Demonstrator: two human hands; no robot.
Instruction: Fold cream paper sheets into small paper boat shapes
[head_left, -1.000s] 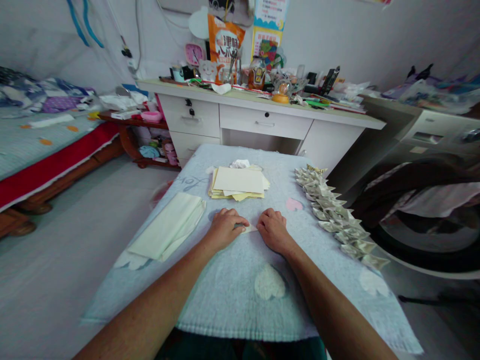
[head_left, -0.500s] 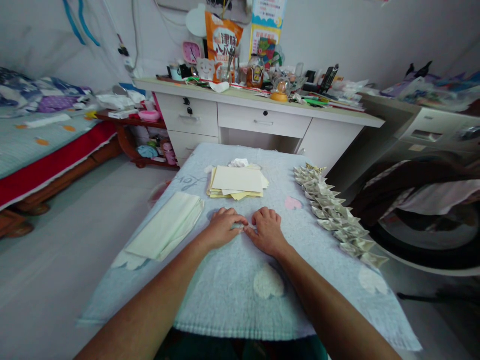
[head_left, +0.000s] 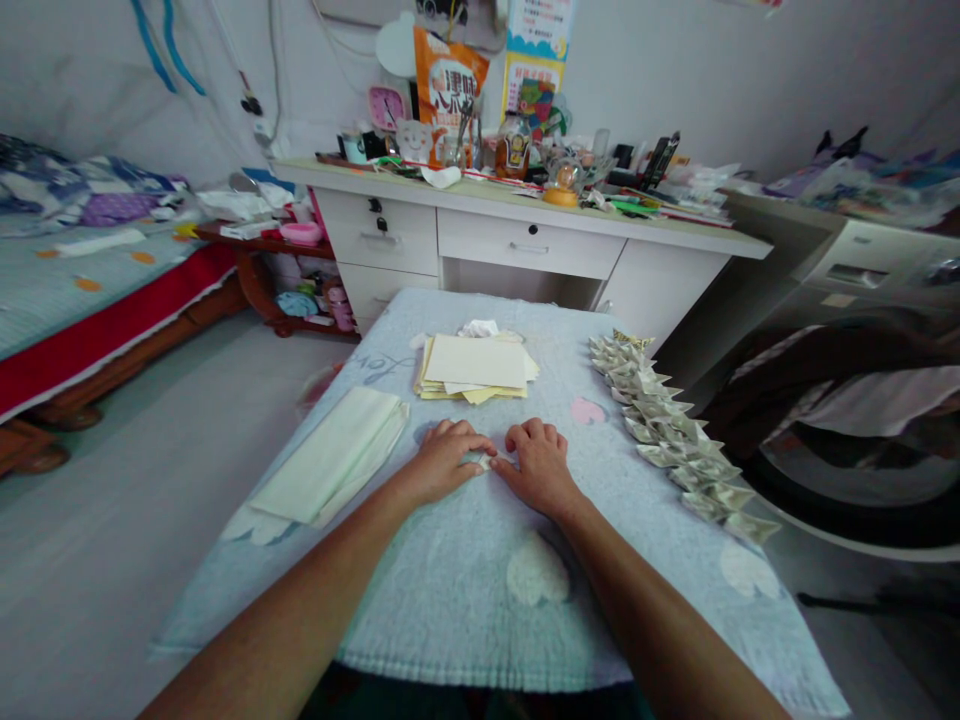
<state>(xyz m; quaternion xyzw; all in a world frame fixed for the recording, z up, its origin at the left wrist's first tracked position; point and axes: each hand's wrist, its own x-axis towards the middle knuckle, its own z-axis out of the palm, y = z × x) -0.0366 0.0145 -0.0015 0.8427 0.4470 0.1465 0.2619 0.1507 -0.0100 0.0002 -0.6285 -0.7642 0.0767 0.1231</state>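
Observation:
A small whitish piece of folded paper (head_left: 486, 460) lies low on the cloth, mostly covered by my fingers. My left hand (head_left: 448, 458) has curled fingers, its thumb and forefinger pressing the paper's left side. From the other side my right hand (head_left: 538, 462) bends over it, thumb and fingertips on its right end. Just beyond the hands is a stack of cream and yellow paper sheets (head_left: 477, 362). Left of them lies a folded pale-green sheet bundle (head_left: 334, 455). Rows of folded paper pieces with pointed tips (head_left: 675, 430) line the right side.
A light-blue cloth (head_left: 450, 610) covers the table. Crumpled white paper (head_left: 478, 328) sits behind the stack. Beyond stands a white desk (head_left: 525, 240) crowded with jars and packets. A bed (head_left: 112, 280) is at left, a washing machine (head_left: 862, 280) at right.
Both hands stay nearly in place. A little more of the folded paper shows between the thumbs. The whole view has shifted slightly.

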